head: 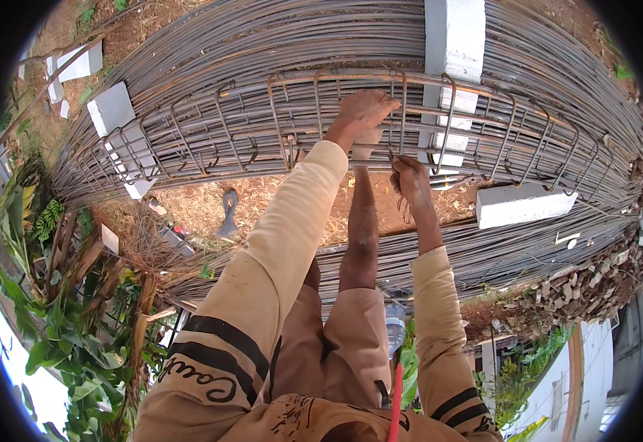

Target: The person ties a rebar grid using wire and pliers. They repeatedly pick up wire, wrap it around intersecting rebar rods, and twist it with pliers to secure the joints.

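A long rebar cage [452, 124] of lengthwise bars and bent steel stirrups lies across the view in front of me, above many loose steel bars [277, 38]. My left hand [364, 110] is closed over a bar of the cage, beside a stirrup [404, 119]; its fingertips are partly hidden. At the cage's near side, my right hand [412, 179] has its fingers pinched together by the lower end of that stirrup. Thin wires [404, 209] hang beneath the right hand, apparently held in it. My leg [359, 243] reaches down between the arms, with the foot behind the cage bars.
A white-faced beam [462, 38] runs under the cage; white blocks [526, 205] lie right and left [112, 108]. More rebar [498, 254] lies nearer me. A dark looped strip [228, 212] rests on soil. Broken rubble [575, 287] is heaped right; banana plants [51, 221] stand left.
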